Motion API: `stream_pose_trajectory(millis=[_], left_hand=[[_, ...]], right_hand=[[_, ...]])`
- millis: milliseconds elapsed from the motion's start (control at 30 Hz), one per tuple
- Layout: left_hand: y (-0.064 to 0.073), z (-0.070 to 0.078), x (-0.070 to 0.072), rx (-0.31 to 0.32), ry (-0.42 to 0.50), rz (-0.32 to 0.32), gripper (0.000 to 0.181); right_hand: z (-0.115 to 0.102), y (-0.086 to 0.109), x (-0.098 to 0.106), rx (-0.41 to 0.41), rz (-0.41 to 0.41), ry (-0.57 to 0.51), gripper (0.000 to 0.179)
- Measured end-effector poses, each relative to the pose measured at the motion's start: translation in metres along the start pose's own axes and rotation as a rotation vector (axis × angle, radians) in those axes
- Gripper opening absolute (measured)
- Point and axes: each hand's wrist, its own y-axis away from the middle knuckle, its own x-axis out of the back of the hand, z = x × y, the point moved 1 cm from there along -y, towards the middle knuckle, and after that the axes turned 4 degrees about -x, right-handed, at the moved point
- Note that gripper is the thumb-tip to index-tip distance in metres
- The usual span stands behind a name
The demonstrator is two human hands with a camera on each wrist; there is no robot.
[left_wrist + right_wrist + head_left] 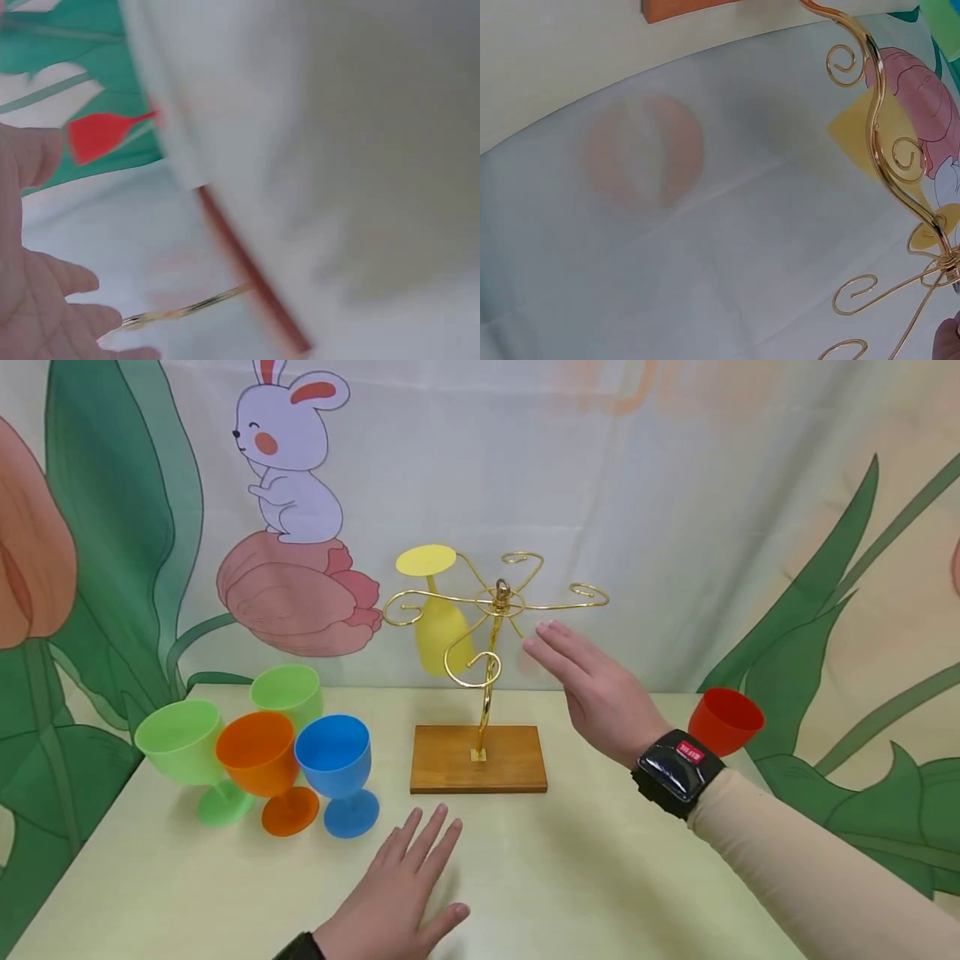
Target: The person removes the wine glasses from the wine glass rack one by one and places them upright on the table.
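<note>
A gold wire rack (491, 693) with curled arms stands on a wooden base (478, 781). From one arm at its left hangs a yellow goblet (441, 639), upside down. My right hand (607, 702) is raised just right of the rack's post, its fingers straight and holding nothing; whether it touches the wire I cannot tell. Over the table in front of the base is my left hand (401, 893), fingers spread, nothing in it. The right wrist view shows the gold post (876, 112) and the yellow goblet (862, 139); the left wrist view shows my left hand's fingers (75, 274).
On the left of the table stand two light green goblets (180, 743) (287, 692), an orange goblet (258, 760) and a blue goblet (335, 760), all upright. A red goblet (723, 722) stands at the right, partly behind my right wrist. A printed curtain (675, 527) hangs behind.
</note>
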Motion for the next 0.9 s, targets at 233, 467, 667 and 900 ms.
stream_pose_trajectory(millis=[233, 467, 667, 900], left_hand=[[0.022, 0.002, 0.085, -0.055, 0.100, 0.375, 0.080], [0.005, -0.029, 0.165, -0.136, 0.009, 0.679, 0.086], [-0.055, -0.067, 0.216, -0.131, -0.166, 0.716, 0.086], [-0.123, -0.088, 0.234, -0.054, -0.124, 0.587, 0.078]], right_hand=[[-0.003, -0.002, 0.002, -0.029, 0.006, -0.016, 0.056], [-0.002, 0.000, 0.001, -0.063, 0.003, -0.040, 0.054], [0.002, 0.003, 0.000, -0.066, 0.021, -0.063, 0.054], [0.001, 0.002, -0.003, -0.050, 0.055, -0.089, 0.052]])
